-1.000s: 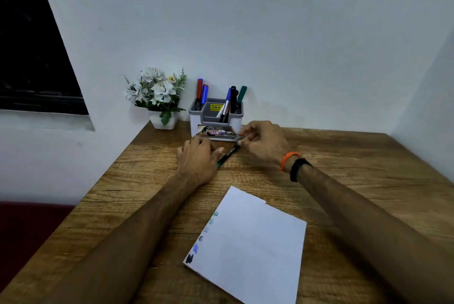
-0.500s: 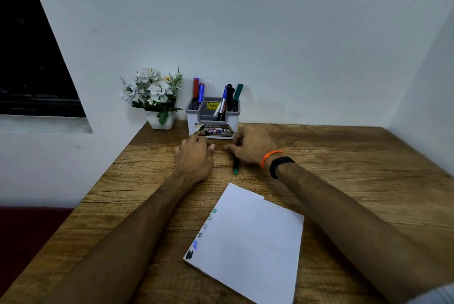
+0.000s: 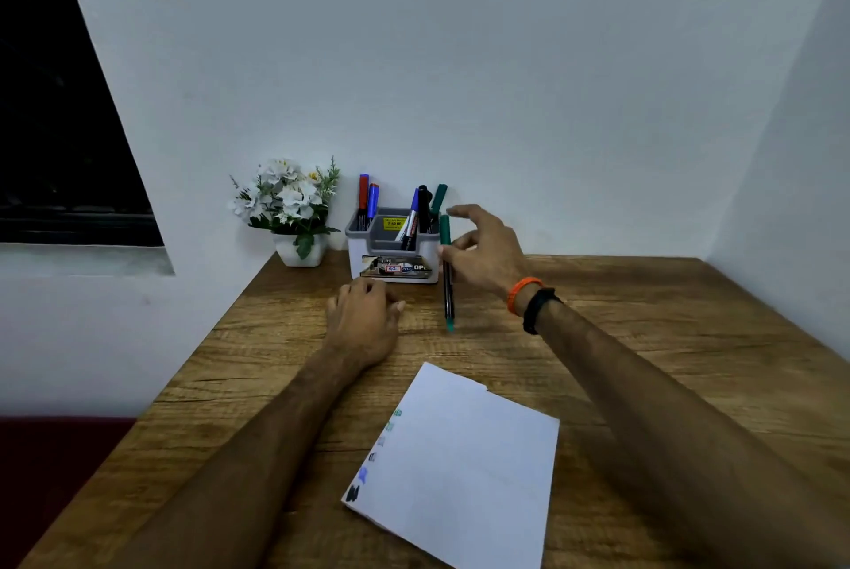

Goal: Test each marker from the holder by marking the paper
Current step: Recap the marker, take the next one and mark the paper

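Since a moment ago the green marker (image 3: 446,274) has been raised from lying low on the worktop (image 3: 644,338) to nearly upright beside the holder (image 3: 393,258), capped end up. The right hand (image 3: 483,253) pinches its upper barrel between thumb and a finger, the other fingers spread loose. The left hand (image 3: 363,320) rests on the worktop, fingers loosely curled, holding nothing. The step seems to be returning it; next, lift and drop it in. The paper (image 3: 464,472) lies nearer, marked along its left edge.
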The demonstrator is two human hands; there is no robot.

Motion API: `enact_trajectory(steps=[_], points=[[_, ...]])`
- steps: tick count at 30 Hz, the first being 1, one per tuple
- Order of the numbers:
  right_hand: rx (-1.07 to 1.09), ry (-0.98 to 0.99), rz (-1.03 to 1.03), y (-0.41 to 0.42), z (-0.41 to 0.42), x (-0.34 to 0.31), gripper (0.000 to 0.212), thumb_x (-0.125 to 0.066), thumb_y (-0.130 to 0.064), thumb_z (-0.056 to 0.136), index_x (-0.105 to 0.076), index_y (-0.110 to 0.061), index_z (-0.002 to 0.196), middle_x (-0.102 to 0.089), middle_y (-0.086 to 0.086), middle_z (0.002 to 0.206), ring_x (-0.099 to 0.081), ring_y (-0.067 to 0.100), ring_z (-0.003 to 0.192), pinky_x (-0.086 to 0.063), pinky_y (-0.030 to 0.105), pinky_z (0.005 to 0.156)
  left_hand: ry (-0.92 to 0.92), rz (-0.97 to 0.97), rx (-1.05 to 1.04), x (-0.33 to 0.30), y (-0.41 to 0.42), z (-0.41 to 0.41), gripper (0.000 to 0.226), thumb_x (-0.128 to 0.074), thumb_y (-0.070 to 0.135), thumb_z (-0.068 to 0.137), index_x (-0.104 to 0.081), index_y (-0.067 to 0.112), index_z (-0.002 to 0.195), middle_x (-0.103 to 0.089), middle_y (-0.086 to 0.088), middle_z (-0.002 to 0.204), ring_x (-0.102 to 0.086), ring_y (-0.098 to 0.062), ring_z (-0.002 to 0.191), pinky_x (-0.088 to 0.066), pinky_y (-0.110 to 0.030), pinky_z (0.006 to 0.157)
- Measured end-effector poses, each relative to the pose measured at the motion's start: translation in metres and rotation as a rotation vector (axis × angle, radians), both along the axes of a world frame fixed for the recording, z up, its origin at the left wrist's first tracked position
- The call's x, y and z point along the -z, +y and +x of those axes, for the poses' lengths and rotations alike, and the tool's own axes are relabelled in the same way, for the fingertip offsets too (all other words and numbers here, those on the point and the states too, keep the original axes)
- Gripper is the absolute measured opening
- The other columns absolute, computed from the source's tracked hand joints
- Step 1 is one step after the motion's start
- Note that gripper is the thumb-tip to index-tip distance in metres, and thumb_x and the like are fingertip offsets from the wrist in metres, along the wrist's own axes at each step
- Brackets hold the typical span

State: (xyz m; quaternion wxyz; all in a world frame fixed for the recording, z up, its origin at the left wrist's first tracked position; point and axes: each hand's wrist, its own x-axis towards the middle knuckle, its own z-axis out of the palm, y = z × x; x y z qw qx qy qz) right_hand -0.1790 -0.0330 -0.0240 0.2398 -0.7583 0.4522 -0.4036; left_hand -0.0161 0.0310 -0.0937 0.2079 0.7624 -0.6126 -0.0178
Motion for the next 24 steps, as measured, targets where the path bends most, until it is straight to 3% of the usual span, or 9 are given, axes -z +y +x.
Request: enact_trajectory(steps=[3, 7, 10, 13, 19, 24], points=[[0.002, -0.104, -0.113, -0.01, 0.005, -0.014, 0.051, -0.073, -0.015, 0.085, -0.055, -0.025, 0.133, -0.071, 0.002, 0.089, -0.068, 0.013, 0.082, -0.054, 0.02, 0.075, -0.032, 0.029, -0.004, 0.002, -0.002, 0.002, 0.045, -0.041, 0.044, 0.098, -0.052, 0.016, 0.132, -0.045, -0.008, 0.143, -0.038, -0.027, 0.131, -0.03, -0.046, 0.109], [-0.003, -0.256, -0.249, -0.028, 0.015, -0.027, 0.055, -0.071, -0.007, 0.086, -0.053, -0.028, 0.134, -0.066, -0.004, 0.088, -0.068, 0.005, 0.069, -0.061, 0.028, 0.07, -0.054, 0.032, 0.017, 0.005, -0.005, 0.005, 0.047, -0.038, 0.044, 0.099, -0.05, 0.014, 0.134, -0.042, -0.007, 0.147, -0.036, -0.025, 0.136, -0.028, -0.046, 0.113], [0.041, -0.356, -0.326, -0.041, 0.022, -0.037, 0.051, -0.071, -0.007, 0.086, -0.055, -0.025, 0.132, -0.066, -0.004, 0.087, -0.068, 0.002, 0.068, -0.061, 0.025, 0.067, -0.058, 0.024, 0.025, 0.009, -0.008, 0.007, 0.047, -0.037, 0.043, 0.099, -0.05, 0.015, 0.135, -0.04, -0.007, 0.149, -0.034, -0.025, 0.137, -0.026, -0.045, 0.115], [0.082, -0.43, -0.39, -0.051, 0.029, -0.043, 0.05, -0.071, -0.008, 0.086, -0.055, -0.022, 0.131, -0.07, 0.001, 0.092, -0.07, 0.01, 0.072, -0.06, 0.024, 0.069, -0.053, 0.023, 0.02, 0.009, -0.009, 0.007, 0.048, -0.037, 0.043, 0.099, -0.048, 0.015, 0.137, -0.037, -0.008, 0.15, -0.032, -0.025, 0.139, -0.025, -0.044, 0.115], [0.082, -0.318, -0.443, -0.071, 0.04, -0.039, 0.047, -0.071, -0.013, 0.086, -0.054, -0.025, 0.128, -0.07, -0.005, 0.089, -0.07, 0.01, 0.071, -0.06, 0.028, 0.072, -0.061, 0.03, 0.004, 0.009, -0.009, 0.006, 0.048, -0.037, 0.043, 0.099, -0.045, 0.016, 0.137, -0.034, -0.009, 0.152, -0.028, -0.026, 0.141, -0.022, -0.045, 0.117], [0.026, -0.169, -0.367, -0.082, 0.04, -0.02, 0.046, -0.076, -0.015, 0.083, -0.056, -0.027, 0.122, -0.075, 0.003, 0.085, -0.072, 0.016, 0.079, -0.06, 0.036, 0.08, -0.05, 0.043, -0.004, 0.007, -0.009, 0.005, 0.048, -0.037, 0.043, 0.099, -0.044, 0.016, 0.138, -0.033, -0.01, 0.152, -0.028, -0.026, 0.14, -0.02, -0.045, 0.116]])
